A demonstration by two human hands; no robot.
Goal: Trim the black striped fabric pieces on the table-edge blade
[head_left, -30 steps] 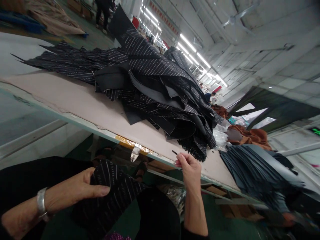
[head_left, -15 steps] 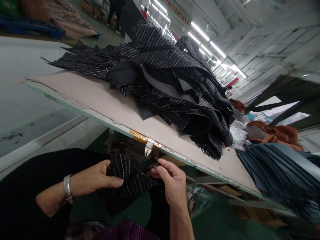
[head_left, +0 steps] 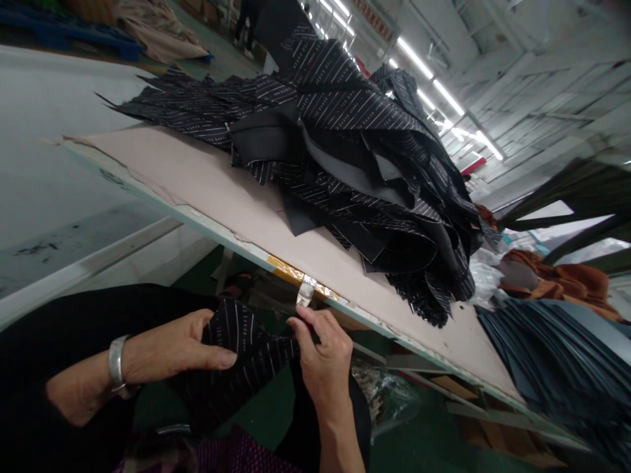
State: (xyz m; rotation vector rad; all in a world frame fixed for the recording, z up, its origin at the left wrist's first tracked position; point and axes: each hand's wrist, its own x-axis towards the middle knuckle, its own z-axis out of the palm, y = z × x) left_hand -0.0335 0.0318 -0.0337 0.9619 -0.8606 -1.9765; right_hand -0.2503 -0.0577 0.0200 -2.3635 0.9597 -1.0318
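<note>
Both hands gripped one striped fabric piece [head_left: 236, 355] below the tabletop's [head_left: 207, 190] near edge: left hand [head_left: 177, 348] clasping it, right hand [head_left: 323, 358] pinching its corner.

Two hands in view: left hand [head_left: 172, 345], right hand [head_left: 323, 355]; between them one striped fabric piece [head_left: 236, 368]. One bracelet [head_left: 116, 368]. One counter [head_left: 197, 190], bearing one heap of striped pieces [head_left: 355, 151], number indeterminate.

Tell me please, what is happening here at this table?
A person holds a dark striped fabric piece in the lap, below the table edge. The left hand grips one side, the right hand pinches the other end. A big pile of the same striped pieces lies on the table.
</note>
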